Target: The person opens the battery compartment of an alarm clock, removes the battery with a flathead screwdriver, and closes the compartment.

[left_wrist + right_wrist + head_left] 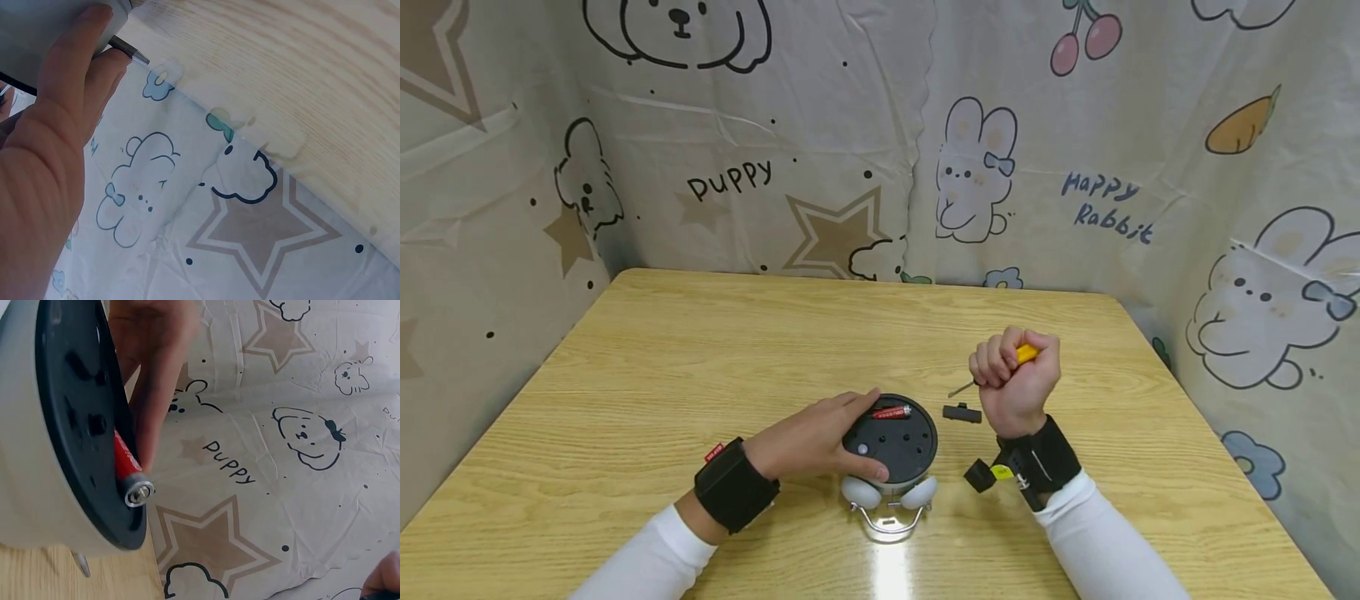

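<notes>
A twin-bell alarm clock [891,457] lies face down, its round black back upward and its bells [918,493] toward me. My left hand [812,435] grips the clock from the left, thumb on the back near the bells and fingers at the far edge. A red battery [892,412] sits in the open compartment; in the right wrist view its metal end [139,492] sticks up out of the slot. My right hand [1018,387] holds a screwdriver by its yellow handle [1028,354], the thin shaft pointing left, apart from the clock. Below it lies a small black battery cover [962,413].
The clock stands on a light wooden table [737,333]. Printed cloth [850,108] hangs along the back and both sides. On my right wrist a black strap carries a small black camera block [980,476] that juts toward the clock.
</notes>
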`<action>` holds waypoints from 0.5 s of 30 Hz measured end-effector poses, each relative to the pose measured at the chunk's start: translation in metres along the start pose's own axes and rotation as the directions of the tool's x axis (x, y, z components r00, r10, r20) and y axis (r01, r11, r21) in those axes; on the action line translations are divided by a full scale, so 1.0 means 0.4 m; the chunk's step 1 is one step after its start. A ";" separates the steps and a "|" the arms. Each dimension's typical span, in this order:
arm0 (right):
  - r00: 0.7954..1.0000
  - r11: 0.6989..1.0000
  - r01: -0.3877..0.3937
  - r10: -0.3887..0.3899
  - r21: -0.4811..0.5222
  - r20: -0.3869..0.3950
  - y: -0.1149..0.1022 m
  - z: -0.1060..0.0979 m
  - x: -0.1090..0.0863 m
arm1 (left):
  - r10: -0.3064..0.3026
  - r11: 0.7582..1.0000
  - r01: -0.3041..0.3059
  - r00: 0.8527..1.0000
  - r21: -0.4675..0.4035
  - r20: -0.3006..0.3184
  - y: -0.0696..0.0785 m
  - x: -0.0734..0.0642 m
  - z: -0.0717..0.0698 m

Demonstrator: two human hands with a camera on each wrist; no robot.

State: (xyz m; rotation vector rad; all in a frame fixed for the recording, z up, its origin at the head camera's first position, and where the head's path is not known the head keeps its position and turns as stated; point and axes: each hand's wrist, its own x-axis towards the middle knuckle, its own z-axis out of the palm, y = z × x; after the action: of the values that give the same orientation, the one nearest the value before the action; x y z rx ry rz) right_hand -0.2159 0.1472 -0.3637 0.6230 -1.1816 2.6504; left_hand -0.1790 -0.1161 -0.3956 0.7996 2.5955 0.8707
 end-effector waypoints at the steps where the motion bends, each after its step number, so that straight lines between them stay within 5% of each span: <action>1: 1.000 1.000 -0.007 0.007 -0.022 -0.008 -0.001 -0.002 0.001 | -0.001 1.000 0.001 1.000 0.000 0.001 0.000 0.000 0.000; 15: 0.979 0.958 -0.134 0.088 -0.253 -0.184 -0.026 -0.052 0.034 | -0.014 1.000 0.014 1.000 -0.002 0.000 0.003 0.000 0.000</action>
State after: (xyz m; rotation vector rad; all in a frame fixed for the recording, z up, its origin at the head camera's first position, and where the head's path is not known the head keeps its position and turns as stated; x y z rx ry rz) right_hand -0.2313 0.1695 -0.3632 0.2848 -1.5213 2.5078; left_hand -0.1785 -0.1155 -0.3949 0.7802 2.5963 0.8698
